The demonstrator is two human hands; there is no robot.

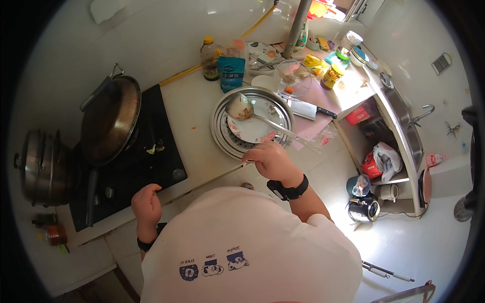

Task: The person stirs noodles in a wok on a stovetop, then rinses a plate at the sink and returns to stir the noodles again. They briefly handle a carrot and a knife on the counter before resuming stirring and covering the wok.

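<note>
My right hand (268, 161), fingers bent, is at the near rim of a round steel steamer tray (216, 130); whether it grips the rim is hidden. On the tray lies a floral white plate (250, 133). A steel ladle (242, 110) with food scraps in its bowl rests across the plate, its handle pointing to the lower right. My left hand (147, 204) is loosely curled by the front edge of the black cooktop (166, 159), with nothing seen in it. On the cooktop, a wok (110, 121) stands steeply tilted, its inside facing right.
A cleaver (303, 110) lies right of the tray on a pink mat (324, 99), near a wire strainer (292, 77). Behind stand an oil bottle (209, 60), a blue pouch (231, 74) and a jar (332, 77). A steel pot (47, 166) stands far left; a sink (411, 132) is right.
</note>
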